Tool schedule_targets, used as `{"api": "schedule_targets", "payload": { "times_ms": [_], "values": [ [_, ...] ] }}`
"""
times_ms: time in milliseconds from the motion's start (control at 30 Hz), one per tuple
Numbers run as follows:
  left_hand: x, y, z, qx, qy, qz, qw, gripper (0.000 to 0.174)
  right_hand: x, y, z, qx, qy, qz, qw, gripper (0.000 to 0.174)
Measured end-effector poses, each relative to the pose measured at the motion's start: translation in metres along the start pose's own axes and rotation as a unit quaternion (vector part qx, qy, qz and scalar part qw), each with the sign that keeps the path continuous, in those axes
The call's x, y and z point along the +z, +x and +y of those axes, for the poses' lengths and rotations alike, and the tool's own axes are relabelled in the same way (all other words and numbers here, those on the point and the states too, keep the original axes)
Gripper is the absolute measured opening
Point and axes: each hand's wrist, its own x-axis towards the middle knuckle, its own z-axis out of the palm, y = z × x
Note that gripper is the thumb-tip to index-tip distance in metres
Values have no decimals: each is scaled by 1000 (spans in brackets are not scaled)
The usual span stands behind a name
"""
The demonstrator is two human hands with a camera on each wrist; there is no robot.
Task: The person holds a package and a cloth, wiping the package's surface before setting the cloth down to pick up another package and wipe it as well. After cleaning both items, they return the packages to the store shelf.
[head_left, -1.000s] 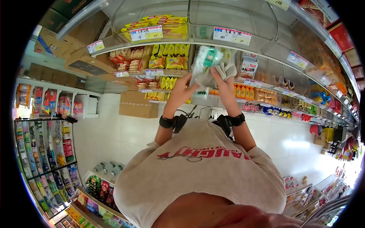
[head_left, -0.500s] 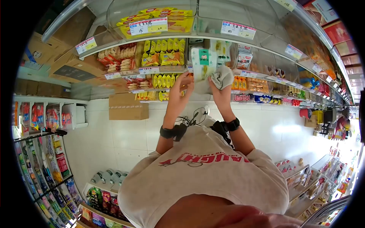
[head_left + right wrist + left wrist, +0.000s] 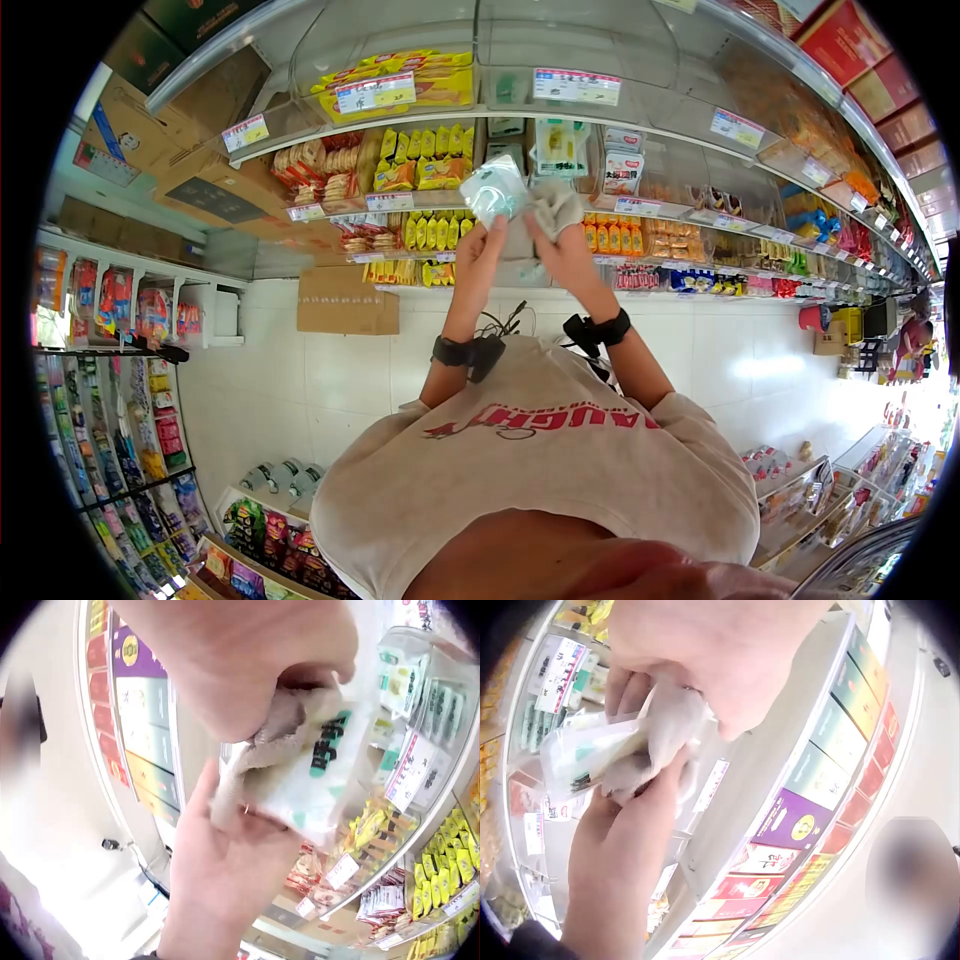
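Left hand (image 3: 480, 262) pinches flat white-and-green plastic packet (image 3: 493, 188); right hand (image 3: 566, 260), clutching crumpled grey cloth (image 3: 558, 207) at its four o'clock, should wipe lightly.

A flat, green-labelled, white-and-clear plastic packet (image 3: 492, 186) tilts in the left hand (image 3: 481, 252); a crumpled grey cloth (image 3: 558, 208), gripped by the right hand (image 3: 565, 258), touches its right side.

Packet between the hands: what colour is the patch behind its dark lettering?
Green patch, on a whitish packet; the right wrist view shows it best.
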Motion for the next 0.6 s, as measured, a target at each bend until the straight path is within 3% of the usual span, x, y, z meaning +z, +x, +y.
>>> {"api": "schedule_targets", "payload": {
  "times_ms": [33,67,167,267,600],
  "values": [
    [3,2,-2,20,33,3,999,35,-9,-1,6,44,62,0,997,46],
    [7,7,-8,19,18,5,1000,26,-19,-3,11,34,108,13,994,44],
    [40,9,10,93,-11,19,995,28,-31,-16,19,-33,177,30,983,46],
    [48,14,8,31,41,-10,999,29,-43,-32,22,-24,176,18,984,46],
    [111,15,3,26,44,-82,995,25,-101,-67,40,17,255,60,965,36]
  ]
}}
